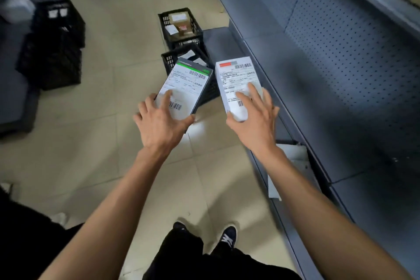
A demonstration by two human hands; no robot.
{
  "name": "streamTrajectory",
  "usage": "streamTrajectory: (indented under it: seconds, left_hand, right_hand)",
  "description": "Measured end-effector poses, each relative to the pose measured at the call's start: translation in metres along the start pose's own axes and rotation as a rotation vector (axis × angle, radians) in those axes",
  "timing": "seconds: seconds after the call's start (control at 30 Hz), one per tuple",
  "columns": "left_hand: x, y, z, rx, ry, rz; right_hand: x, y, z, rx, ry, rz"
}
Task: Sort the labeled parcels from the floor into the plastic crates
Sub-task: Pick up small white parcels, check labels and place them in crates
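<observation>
A person's left hand (159, 118) grasps a dark box (187, 88) with a green stripe; the right hand (252, 116) grasps a white box (236, 84) with a red patch. Both carry barcoded shipping labels, print too blurred to read. Their long sides point away, held above two black crates (181, 27) on the far floor (91, 154).

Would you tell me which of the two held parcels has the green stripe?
The dark-edged parcel in the left hand; its label has a green top stripe, while the white parcel in the right hand shows a red patch.
</observation>
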State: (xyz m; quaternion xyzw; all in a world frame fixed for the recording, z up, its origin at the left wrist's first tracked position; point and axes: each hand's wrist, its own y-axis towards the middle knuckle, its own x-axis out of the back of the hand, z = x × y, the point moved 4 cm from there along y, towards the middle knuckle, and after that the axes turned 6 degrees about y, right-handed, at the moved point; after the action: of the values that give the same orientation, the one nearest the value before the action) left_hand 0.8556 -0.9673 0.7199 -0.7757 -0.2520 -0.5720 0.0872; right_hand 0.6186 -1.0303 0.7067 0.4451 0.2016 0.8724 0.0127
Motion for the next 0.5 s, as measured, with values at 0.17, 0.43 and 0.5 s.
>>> streamTrajectory:
  seconds: [0.17,0.43,0.5]
  left_hand:
    - [-0.001,0.049,0.040,0.063,0.063,-0.041]
    - [0.004,0.143,0.106,0.144,0.069,-0.061]
    - [0.003,0.164,0.116,0.131,0.064,-0.049]
  right_hand:
    - [-0.056,0.047,0.024,0.047,0.047,0.055]
    - [-0.137,0.122,0.071,0.052,0.068,0.124]
    - [-0.154,0.134,0.078,0.030,0.068,0.132]
